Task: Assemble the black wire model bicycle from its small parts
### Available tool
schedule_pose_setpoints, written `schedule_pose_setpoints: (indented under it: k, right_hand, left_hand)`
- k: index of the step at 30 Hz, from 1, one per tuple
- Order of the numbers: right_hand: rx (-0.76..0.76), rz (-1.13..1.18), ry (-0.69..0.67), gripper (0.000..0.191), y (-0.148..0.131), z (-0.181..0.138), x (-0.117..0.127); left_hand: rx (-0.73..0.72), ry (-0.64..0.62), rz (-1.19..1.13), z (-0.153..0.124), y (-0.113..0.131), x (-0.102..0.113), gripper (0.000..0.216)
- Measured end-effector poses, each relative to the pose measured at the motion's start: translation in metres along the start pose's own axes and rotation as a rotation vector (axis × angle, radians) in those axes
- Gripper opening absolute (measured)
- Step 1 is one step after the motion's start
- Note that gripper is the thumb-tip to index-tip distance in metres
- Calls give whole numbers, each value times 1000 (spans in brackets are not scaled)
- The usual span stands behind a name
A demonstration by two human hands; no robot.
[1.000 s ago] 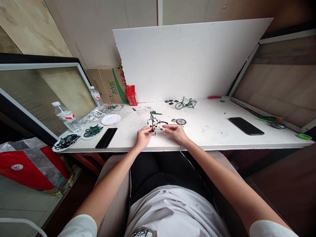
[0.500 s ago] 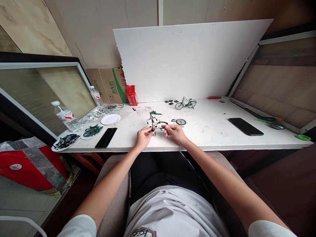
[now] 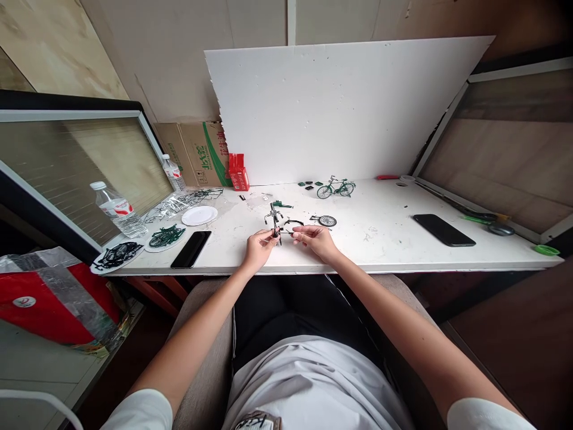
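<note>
My left hand (image 3: 261,247) pinches a toy bicycle's front assembly (image 3: 274,218), handlebars upward and a wheel seen edge-on beside the fingertips. Just to the right, my right hand (image 3: 316,240) is closed in a pinch on a thin, rod-like part (image 3: 288,232) that reaches toward the left hand. Whether the rod touches the assembly I cannot tell. A dark curved part (image 3: 294,222) lies on the table behind the fingers. Farther back are a loose wheel with a small bracket (image 3: 326,221) and a green part (image 3: 281,204).
A whole green model bicycle (image 3: 335,188) stands near the white board (image 3: 349,113). To the left are plates of black parts (image 3: 117,257) and green parts (image 3: 166,236), a white plate (image 3: 199,215), a phone (image 3: 191,249) and water bottles (image 3: 119,210). Another phone (image 3: 443,230) lies right.
The handlebars in my left hand have turned a little and stand more upright. My right hand has shifted slightly left, and the curved part behind shows apart from its fingers.
</note>
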State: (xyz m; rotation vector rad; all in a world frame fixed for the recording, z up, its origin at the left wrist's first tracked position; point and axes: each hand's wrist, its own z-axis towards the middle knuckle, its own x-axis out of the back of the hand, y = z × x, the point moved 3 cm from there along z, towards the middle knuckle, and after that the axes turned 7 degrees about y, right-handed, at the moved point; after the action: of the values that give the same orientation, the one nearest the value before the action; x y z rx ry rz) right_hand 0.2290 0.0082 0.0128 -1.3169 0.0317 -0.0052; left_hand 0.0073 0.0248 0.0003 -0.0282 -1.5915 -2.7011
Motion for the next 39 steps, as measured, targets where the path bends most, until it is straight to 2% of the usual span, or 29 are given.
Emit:
schedule_pose_setpoints:
  k: [8,13,18,23,32,39]
  right_hand:
    - [1,67,-39,53,-7,-1,-5]
    - [34,7,-46,47,-8,-2,-5]
    - [26,-12,-14,56,0,0,-1]
    - [15,-2,-54,51,4,2,-3]
    - [2,29,-128,55,-4,-1,-9]
    - [49,-48,-93,55,-1,-1,-6]
  left_hand:
    - [-8,-14,20,-2,-4,-1,38]
    - [-20,-28,34,-2,-4,-1,38]
    - [-15,-24,45,-1,-4,-1,39]
    - [-35,-39,60,-2,-3,-2,38]
    - [-39,-62,81,-3,0,-2,36]
    - [-44,-73,76,-4,1,-3,38]
